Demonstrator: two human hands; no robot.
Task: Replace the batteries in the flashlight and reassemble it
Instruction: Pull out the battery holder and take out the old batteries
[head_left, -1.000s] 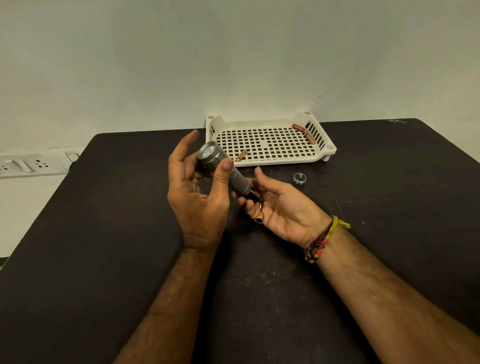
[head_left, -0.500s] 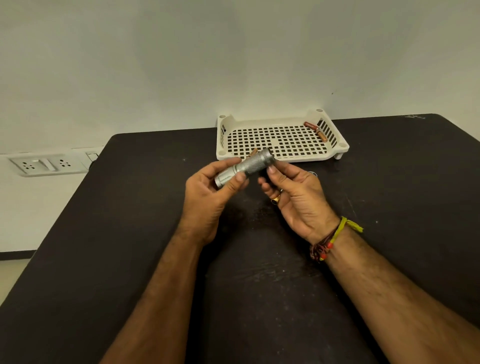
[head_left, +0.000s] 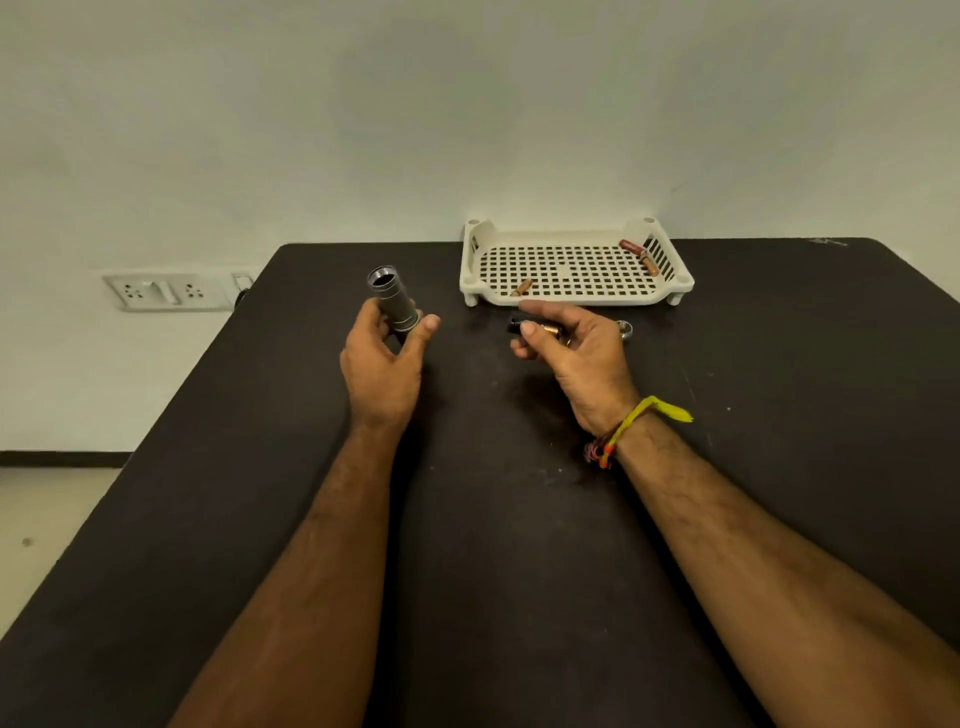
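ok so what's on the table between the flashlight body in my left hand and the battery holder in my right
Nothing: in the head view, only bare black table lies between the flashlight body and the battery holder.

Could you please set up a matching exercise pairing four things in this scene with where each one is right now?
Things:
1. grey metal flashlight body
2. black battery holder
3. small silver end cap
4. red-brown batteries

Places:
A. on the black table, beside the right hand
B. in the white slotted tray
C. in the left hand
D. in the right hand

Pairs: 1-C, 2-D, 3-A, 4-B
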